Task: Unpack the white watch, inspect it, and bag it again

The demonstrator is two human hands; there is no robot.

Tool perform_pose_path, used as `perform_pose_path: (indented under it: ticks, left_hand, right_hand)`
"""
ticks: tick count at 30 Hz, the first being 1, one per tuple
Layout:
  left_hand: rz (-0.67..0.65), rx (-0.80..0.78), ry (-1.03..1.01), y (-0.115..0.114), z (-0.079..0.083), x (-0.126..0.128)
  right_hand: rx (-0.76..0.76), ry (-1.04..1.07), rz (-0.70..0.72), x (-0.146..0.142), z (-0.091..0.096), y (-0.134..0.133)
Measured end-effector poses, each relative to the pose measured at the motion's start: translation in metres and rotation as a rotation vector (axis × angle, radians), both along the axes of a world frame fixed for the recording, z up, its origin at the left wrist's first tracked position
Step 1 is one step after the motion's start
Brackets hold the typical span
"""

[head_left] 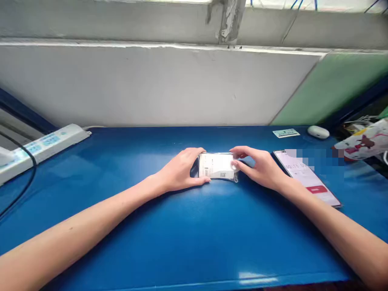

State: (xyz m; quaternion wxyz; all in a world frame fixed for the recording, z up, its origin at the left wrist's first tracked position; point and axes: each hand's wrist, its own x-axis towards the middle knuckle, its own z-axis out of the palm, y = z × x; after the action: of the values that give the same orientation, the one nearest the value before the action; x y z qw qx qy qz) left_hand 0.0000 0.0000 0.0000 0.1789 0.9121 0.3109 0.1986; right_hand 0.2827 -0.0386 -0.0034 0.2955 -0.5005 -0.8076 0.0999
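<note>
A small white packet in clear plastic, with printed labels and codes, lies on the blue table at the centre. My left hand curls round its left end, thumb below and fingers above. My right hand pinches its right end with fingertips pressed on the plastic. Both hands rest on the tabletop.
A phone with a lit screen lies just right of my right hand. A white power strip with a black cable sits at the far left. A small card, a white oval case and a printed bag lie at the back right.
</note>
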Motion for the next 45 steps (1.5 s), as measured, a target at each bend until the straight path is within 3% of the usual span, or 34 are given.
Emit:
perform_pose_path:
  ticks: [4, 9, 45]
  left_hand:
    - [-0.012, 0.009, 0.012, 0.002, -0.001, 0.000]
    - [-0.013, 0.040, 0.012, 0.002, -0.002, 0.001]
    - [-0.010, 0.075, 0.079, 0.003, -0.002, 0.003]
  right_hand:
    - [0.021, -0.201, 0.085, 0.006, 0.006, 0.000]
    - [-0.107, -0.326, 0.184, 0.012, 0.009, -0.001]
    - [-0.247, -0.421, 0.187, 0.017, 0.011, 0.004]
